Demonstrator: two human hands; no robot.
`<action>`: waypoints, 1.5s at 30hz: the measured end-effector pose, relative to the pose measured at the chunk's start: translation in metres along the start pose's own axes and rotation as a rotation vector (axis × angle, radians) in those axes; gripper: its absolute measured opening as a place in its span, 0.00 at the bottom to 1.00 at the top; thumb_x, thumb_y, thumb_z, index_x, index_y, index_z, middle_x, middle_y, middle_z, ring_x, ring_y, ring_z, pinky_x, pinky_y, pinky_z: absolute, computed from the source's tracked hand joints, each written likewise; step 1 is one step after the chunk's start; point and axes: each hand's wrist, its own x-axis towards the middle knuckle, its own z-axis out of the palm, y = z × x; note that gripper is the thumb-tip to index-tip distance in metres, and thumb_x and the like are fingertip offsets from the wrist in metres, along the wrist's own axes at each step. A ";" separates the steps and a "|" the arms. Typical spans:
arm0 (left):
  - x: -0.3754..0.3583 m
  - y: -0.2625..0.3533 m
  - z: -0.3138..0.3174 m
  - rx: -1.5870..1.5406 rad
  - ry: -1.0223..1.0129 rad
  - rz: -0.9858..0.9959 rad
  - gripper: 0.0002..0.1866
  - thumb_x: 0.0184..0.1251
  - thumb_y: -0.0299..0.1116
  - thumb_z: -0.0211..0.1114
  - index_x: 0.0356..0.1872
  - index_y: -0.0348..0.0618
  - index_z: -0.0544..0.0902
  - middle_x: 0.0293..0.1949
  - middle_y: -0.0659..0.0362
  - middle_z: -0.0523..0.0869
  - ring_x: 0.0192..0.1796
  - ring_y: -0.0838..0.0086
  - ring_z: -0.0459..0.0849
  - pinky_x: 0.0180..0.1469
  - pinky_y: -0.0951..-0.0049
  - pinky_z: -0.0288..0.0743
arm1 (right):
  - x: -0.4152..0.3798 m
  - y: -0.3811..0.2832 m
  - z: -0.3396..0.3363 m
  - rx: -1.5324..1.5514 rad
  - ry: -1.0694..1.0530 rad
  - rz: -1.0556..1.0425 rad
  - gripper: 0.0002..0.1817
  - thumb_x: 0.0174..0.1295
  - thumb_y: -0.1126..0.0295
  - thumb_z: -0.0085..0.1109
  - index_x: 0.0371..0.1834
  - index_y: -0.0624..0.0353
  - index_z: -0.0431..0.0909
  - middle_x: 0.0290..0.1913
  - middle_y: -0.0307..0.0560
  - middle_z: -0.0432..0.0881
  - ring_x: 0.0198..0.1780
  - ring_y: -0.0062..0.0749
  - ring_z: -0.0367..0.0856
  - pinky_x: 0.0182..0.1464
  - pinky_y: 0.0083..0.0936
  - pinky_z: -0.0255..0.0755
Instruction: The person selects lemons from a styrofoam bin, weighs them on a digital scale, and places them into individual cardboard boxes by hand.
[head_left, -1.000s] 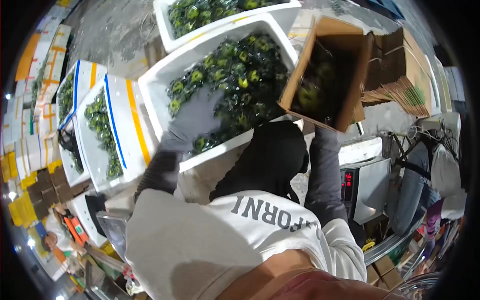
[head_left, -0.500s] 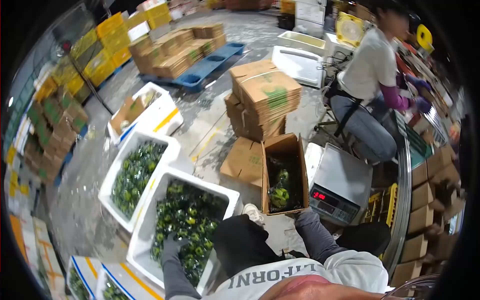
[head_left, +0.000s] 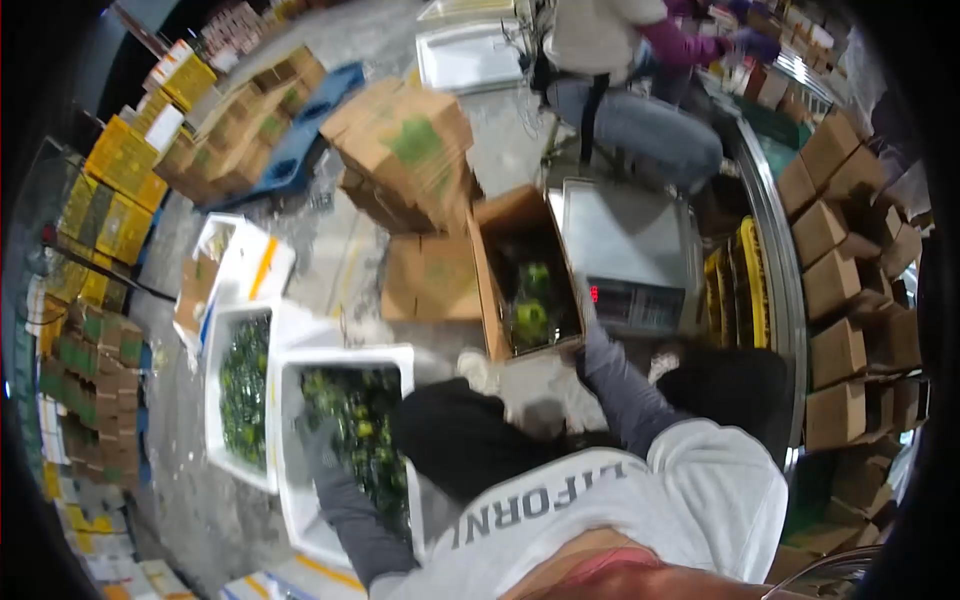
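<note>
My left hand [head_left: 322,440], in a grey glove, is at the left inner side of a white foam box [head_left: 402,362]; its fingers are smeared by motion. Dark and light green produce [head_left: 365,425] in shiny clear plastic fills that box. My right hand [head_left: 587,352] is at the near right corner of an open cardboard box [head_left: 488,290] and seems to grip its edge, fingers mostly hidden. The cardboard box is tilted towards me. Inside its near end lie a few light-green round pieces [head_left: 531,318] in clear plastic.
A digital scale [head_left: 625,240] stands right of the cardboard box. Flattened cartons [head_left: 400,150] are stacked beyond it. Another foam box of produce [head_left: 215,400] is at left. A seated person [head_left: 640,120] works at the far right, beside a metal-edged bench [head_left: 765,200] and several open cartons [head_left: 835,340].
My view has swung to the right and down, so the surroundings shift left. My left hand has moved towards the foam box's left wall. The cardboard box looks more slanted.
</note>
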 end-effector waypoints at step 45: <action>-0.016 -0.013 0.525 0.721 -0.987 1.251 0.26 0.58 0.32 0.64 0.60 0.48 0.72 0.55 0.51 0.76 0.59 0.57 0.73 0.61 0.64 0.66 | -0.102 -0.279 0.057 -1.203 0.021 -0.347 0.12 0.64 0.64 0.56 0.47 0.57 0.79 0.35 0.38 0.83 0.35 0.19 0.81 0.37 0.21 0.76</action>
